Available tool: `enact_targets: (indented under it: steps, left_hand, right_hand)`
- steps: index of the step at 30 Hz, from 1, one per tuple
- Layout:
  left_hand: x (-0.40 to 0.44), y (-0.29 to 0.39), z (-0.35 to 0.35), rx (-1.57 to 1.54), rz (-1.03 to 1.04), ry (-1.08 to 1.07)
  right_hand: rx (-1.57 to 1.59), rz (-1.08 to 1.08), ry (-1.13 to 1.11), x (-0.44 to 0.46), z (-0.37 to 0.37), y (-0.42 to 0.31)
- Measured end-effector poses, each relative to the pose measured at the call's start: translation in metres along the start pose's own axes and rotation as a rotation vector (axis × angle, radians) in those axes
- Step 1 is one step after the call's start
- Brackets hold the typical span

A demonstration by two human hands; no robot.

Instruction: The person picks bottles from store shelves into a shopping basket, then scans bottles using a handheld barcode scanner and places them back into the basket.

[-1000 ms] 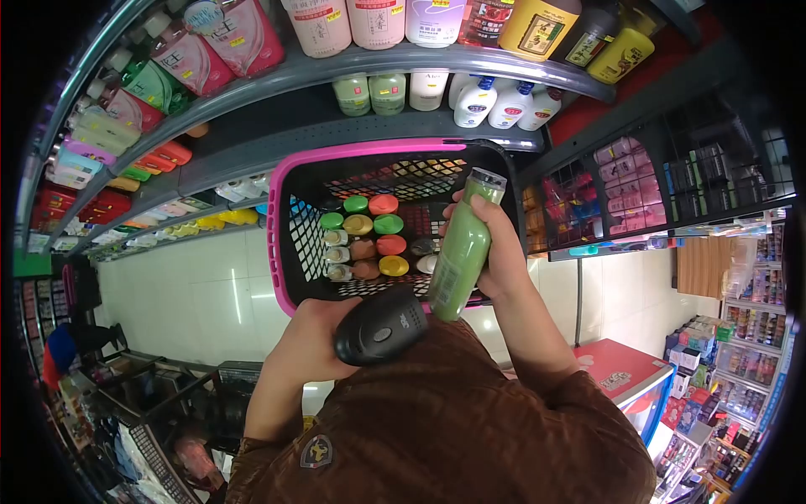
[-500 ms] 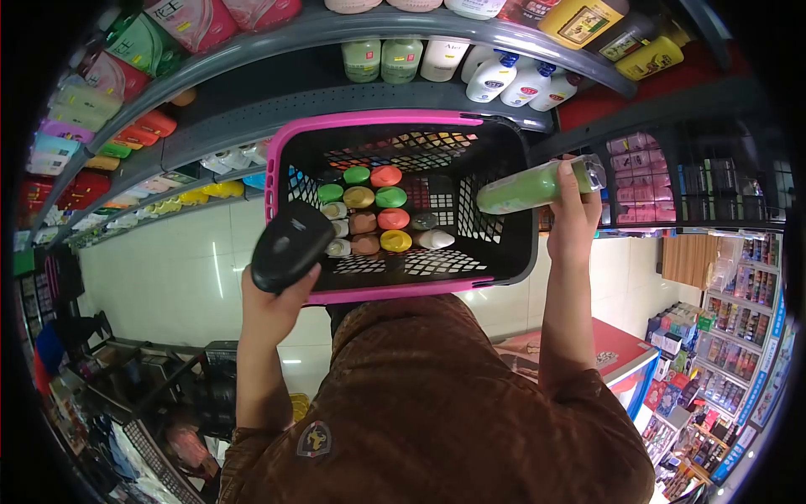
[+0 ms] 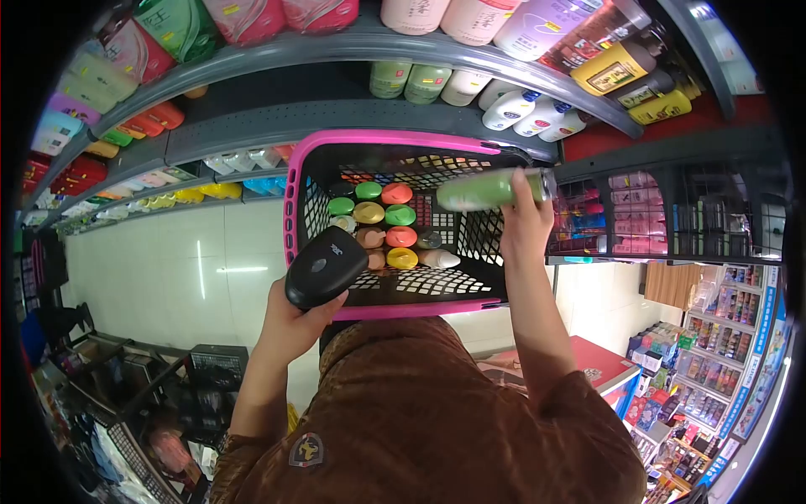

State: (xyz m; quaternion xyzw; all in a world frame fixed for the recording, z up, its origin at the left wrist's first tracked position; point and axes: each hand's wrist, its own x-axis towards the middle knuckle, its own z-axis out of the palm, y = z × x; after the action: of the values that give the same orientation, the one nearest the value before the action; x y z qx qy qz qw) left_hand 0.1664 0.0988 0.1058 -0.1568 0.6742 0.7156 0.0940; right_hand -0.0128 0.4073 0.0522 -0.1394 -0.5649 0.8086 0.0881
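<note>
My left hand [image 3: 295, 321] is wrapped round a black handheld barcode scanner [image 3: 326, 266], held over the near left corner of the basket. In my right hand [image 3: 529, 220] is a green bottle [image 3: 478, 191] with a clear cap, lying nearly level above the basket's right side and slightly blurred. The black shopping basket [image 3: 483, 290] has a pink rim and mesh walls. Several bottles stand in its left and middle part, their caps facing up: an orange-red cap [image 3: 397, 194], a green cap [image 3: 400, 214], a yellow cap [image 3: 402, 258]. One white-tipped bottle [image 3: 440, 259] leans over. The scanner hides some bottles.
Shelves of toiletry bottles run along the far side, with pump bottles [image 3: 512, 109] and pink refill packs [image 3: 319, 13]. A rack of pink packs [image 3: 634, 206] stands at right. Behind on the right is a red-topped chest [image 3: 579, 361]; at lower left, a dark rack [image 3: 134, 378].
The green bottle and my right hand have moved left, further over the basket. The scanner in my left hand has shifted right and a little nearer. The whole view has also shifted.
</note>
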Motion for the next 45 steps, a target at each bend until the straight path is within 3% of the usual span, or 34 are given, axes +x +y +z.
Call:
enact_targets:
  steps: [4,6,13,16,21,29,32,36,39,40,43,44,45]
  left_hand:
    - [-0.009,-0.015,-0.013,0.028,0.023,0.02]
    - [-0.013,-0.015,-0.02,-0.005,-0.079,0.029]
    - [-0.021,-0.023,-0.047,-0.016,-0.094,0.073]
    - [-0.021,-0.028,-0.056,-0.005,-0.088,0.075]
    - [-0.019,-0.027,-0.058,-0.019,-0.074,0.099]
    - [-0.009,-0.028,-0.044,0.008,-0.097,0.078]
    - [-0.004,-0.029,-0.033,0.028,-0.107,0.069]
    - [0.001,-0.027,-0.019,0.038,-0.091,0.06]
    - [0.006,-0.022,-0.009,0.053,-0.107,0.033]
    - [0.006,-0.022,-0.006,0.058,-0.111,0.03]
    - [0.006,-0.022,0.002,0.08,-0.088,0.016]
    - [0.006,-0.024,0.005,0.082,-0.107,0.007]
    - [0.007,-0.026,0.008,0.082,-0.12,0.001]
  right_hand:
    - [0.039,-0.189,-0.047,0.041,0.067,0.017]
    - [0.0,-0.262,-0.087,0.069,0.088,0.042]
    - [-0.28,-0.225,-0.106,0.139,0.136,0.111]
    - [-0.661,-0.23,-0.047,0.153,0.147,0.116]
    - [-0.741,-0.255,-0.009,0.16,0.16,0.121]
    - [-0.841,-0.161,0.048,0.174,0.153,0.113]
    - [-0.865,-0.277,-0.101,0.181,0.144,0.123]
    - [-1.073,-0.152,-0.161,0.171,0.136,0.103]
    - [-1.006,-0.215,-0.246,0.174,0.122,0.104]
    - [-1.042,-0.329,-0.182,0.172,0.117,0.106]
    - [-0.994,-0.254,-0.183,0.161,0.084,0.084]
    - [-0.846,-0.348,-0.231,0.148,0.068,0.081]
    - [-0.988,-0.311,-0.28,0.13,0.049,0.074]
